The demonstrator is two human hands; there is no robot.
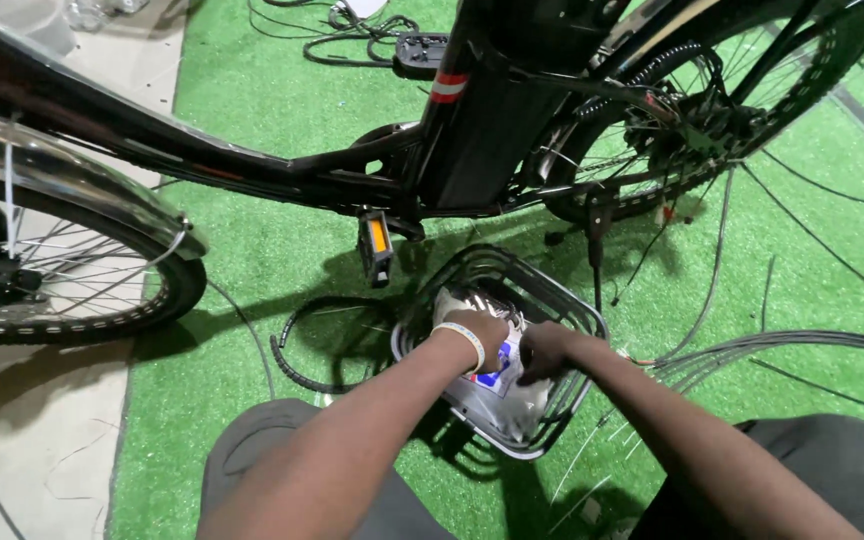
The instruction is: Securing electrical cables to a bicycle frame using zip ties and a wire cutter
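**Both hands in the wire basket**

I have both hands down inside the black wire bicycle basket (pixel 574 312), which sits on the green artificial turf (pixel 262 260) just in front of my knees. My left hand (pixel 480 334), with a pale band at the wrist, is curled on top of the clear crinkled plastic bag (pixel 514 405) that lies in the basket; the fingers are bent down onto the bag. My right hand (pixel 544 352) is just beside it, fingers closed on the same bag. The two hands are near each other, almost touching, and a white and blue card shows through the plastic between them.

Beyond the basket, on the far side, stands the black bicycle (pixel 472 130). Its pedal with an orange reflector (pixel 376 245) hangs just left of the basket's far rim. The spoked rear wheel (pixel 712 110) is far right, and the front wheel under a shiny chrome mudguard (pixel 62 180) is on the left. A black ribbed hose (pixel 297 362) curls on the turf left of the basket, and thin grey cables (pixel 792 345) run off to the right.
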